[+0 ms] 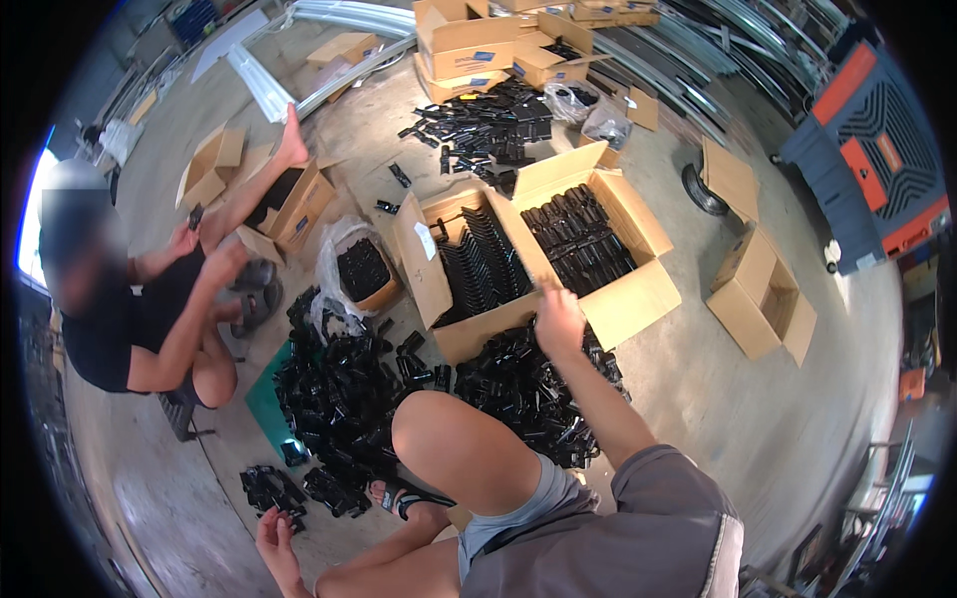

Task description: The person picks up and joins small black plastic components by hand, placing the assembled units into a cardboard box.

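Observation:
My right hand [560,325] is closed at the near inner edge of the two open cardboard boxes, its fingertips over the flap; what it grips, if anything, I cannot make out. Rows of black plastic parts fill the left box [465,346] and the right box [638,304]. Below my right hand spreads a heap of loose black parts [523,399]. Low on the left, my left hand [279,550] has its fingers apart and holds nothing visible, close to a small pile of black parts [271,488]. A larger heap [339,399] lies on a green sheet [263,394].
A person [120,299] sits at the left, holding a small black part. A plastic-lined carton [377,289] of black parts stands between us. Farther off are another black pile [478,125], stacked cartons [464,50] and metal profiles. An open box [763,294] and an orange-grey machine [867,159] stand right.

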### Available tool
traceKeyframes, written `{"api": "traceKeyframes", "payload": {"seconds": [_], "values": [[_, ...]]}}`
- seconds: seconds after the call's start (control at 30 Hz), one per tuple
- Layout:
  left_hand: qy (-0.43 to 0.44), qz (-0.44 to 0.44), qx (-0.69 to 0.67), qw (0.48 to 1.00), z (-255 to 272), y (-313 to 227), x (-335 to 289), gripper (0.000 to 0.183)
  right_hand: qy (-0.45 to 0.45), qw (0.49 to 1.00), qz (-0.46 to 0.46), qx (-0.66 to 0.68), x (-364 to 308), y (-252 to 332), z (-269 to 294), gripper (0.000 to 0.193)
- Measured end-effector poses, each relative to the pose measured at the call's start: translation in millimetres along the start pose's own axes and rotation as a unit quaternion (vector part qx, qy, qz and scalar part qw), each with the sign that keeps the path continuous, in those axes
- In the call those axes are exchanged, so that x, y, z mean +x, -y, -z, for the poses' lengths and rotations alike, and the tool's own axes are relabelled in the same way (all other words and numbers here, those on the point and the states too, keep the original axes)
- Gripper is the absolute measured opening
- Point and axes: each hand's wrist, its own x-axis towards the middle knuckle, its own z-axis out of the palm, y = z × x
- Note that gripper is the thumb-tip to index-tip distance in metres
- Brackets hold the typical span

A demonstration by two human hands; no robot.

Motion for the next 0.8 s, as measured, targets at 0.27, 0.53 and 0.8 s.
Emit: {"api": "traceKeyframes", "payload": {"seconds": [0.27, 0.53, 0.8], "values": [[0.105, -0.010, 0.017, 0.994, -7, -25, 1, 0.035, -0.055, 0.948, -0.293, -0.108, 53, -167, 0, 0.052], [0.229, -0.036, 0.049, 0.971, 3, -81, 31, 0.042, 0.017, 0.967, -0.248, -0.059, 63, -54, -9, 0.066], [0.171, -0.174, 0.064, 0.968, 11, -102, 154, 0.043, 0.002, 0.955, 0.112, 0.274, 90, 255, 1, 0.047]]}}
